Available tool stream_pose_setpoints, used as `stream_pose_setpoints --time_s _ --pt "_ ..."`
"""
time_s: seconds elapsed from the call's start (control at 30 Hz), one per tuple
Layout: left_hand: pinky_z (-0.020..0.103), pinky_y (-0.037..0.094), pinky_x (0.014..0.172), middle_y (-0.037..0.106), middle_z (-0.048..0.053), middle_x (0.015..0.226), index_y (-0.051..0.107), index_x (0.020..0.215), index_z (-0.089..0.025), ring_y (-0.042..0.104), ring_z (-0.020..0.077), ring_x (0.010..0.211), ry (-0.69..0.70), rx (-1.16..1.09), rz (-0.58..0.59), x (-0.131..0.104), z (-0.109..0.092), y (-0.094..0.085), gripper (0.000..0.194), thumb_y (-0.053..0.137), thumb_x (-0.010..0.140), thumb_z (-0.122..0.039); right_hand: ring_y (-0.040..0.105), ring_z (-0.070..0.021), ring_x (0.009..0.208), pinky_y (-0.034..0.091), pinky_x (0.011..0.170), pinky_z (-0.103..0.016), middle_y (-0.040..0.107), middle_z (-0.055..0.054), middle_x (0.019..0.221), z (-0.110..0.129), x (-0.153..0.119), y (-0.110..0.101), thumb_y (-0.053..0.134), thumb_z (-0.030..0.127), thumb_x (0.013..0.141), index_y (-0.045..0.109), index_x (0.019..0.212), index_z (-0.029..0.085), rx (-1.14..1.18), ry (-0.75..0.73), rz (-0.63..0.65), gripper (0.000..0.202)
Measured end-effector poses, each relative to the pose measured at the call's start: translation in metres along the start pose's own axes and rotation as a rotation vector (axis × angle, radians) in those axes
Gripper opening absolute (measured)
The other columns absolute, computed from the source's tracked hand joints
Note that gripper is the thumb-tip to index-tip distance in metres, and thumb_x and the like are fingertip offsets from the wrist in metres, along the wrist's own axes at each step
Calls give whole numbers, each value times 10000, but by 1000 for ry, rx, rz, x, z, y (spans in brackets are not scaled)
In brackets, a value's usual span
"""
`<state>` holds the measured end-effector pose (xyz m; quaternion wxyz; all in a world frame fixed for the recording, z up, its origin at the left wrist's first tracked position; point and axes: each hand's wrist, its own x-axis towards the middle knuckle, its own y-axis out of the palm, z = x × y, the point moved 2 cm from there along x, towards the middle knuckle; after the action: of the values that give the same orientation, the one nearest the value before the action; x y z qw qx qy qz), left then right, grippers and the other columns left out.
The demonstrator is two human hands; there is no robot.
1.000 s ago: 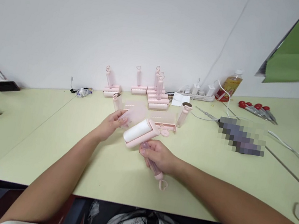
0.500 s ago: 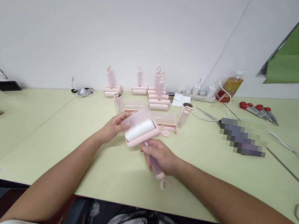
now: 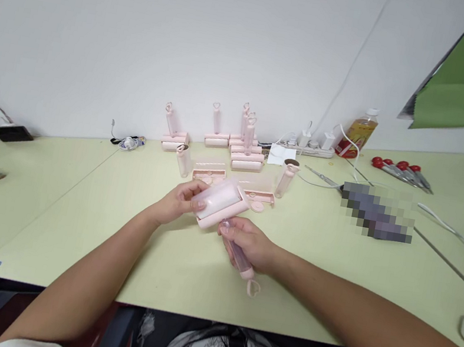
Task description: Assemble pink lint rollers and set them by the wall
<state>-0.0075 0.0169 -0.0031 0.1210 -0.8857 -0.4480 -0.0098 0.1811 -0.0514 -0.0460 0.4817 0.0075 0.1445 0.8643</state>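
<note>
Above the table I hold a pink lint roller, tilted, with a white roll under a clear cover. My left hand grips the cover at its left end, thumb on top. The translucent handle with a heart-shaped loop is wrapped by my right hand. Just behind lie an opened pink case and another one, each with a raised clear lid. A separate handle stands to their left, and another handle to their right. A small pink round piece lies on the table.
Several assembled lint rollers stand along the wall. Right of them are a power strip, a drink bottle, red-capped tools and a pixelated object with cables. A coiled white cable lies at the back left.
The clear cover has swung down closer over the white roll, my left hand moving slightly down and right with it. My right hand keeps its grip on the handle, almost unmoved.
</note>
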Motion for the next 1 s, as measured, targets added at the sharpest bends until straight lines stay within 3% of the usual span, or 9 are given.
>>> stream_pose_setpoints --time_s 0.2,0.3,0.4,0.57,0.7,0.83,0.9,1.0 --pt "261 444 655 610 58 911 597 1027 -144 556 159 771 18 179 62 -1 -5 9 392 598 830 -483 431 -106 289 346 301 -202 528 61 407 0 2 -3 608 487 794 507 807 187 66 33 -19 317" --pt "332 466 794 610 106 1104 557 1205 -169 569 220 957 141 513 -44 -2 -8 13 459 528 875 -488 415 -110 272 358 291 -216 524 68 413 4 6 -8 582 483 811 504 819 198 139 51 -79 296" --pt "435 389 986 477 149 1360 431 1362 -215 445 293 1230 311 881 -141 -6 -14 26 610 618 825 -437 398 -107 278 368 289 -224 522 67 427 9 9 -14 546 476 832 509 830 202 227 50 -172 277" --pt "503 321 1003 456 155 1387 427 1371 -224 392 343 1270 350 1270 -180 -6 -16 55 578 596 820 -277 399 -107 307 381 298 -225 495 60 429 10 8 -12 529 465 848 531 798 193 297 51 -143 276" --pt "439 367 891 564 129 1268 489 1311 -217 495 308 1123 338 1348 -202 -2 -19 65 480 539 833 -213 405 -97 333 395 319 -221 515 42 464 3 4 -3 556 472 833 559 756 172 322 39 -65 309" --pt "416 379 855 603 130 1216 513 1267 -190 538 287 1071 360 1302 -148 3 -23 65 416 505 855 -241 343 -85 317 446 337 -255 524 14 433 2 3 1 532 507 835 541 609 162 310 -3 39 413" --pt "412 389 860 634 128 1155 521 1253 -181 562 284 1046 345 1252 -147 9 -27 60 417 516 844 -263 329 -82 320 459 345 -257 530 19 436 5 2 0 518 495 845 554 641 162 317 -39 45 392" --pt "388 427 826 664 114 1055 541 1215 -161 611 268 938 244 1172 -238 28 -41 39 431 553 795 -258 336 -80 332 475 359 -252 559 39 472 12 0 0 536 431 841 569 762 174 299 -90 48 270"
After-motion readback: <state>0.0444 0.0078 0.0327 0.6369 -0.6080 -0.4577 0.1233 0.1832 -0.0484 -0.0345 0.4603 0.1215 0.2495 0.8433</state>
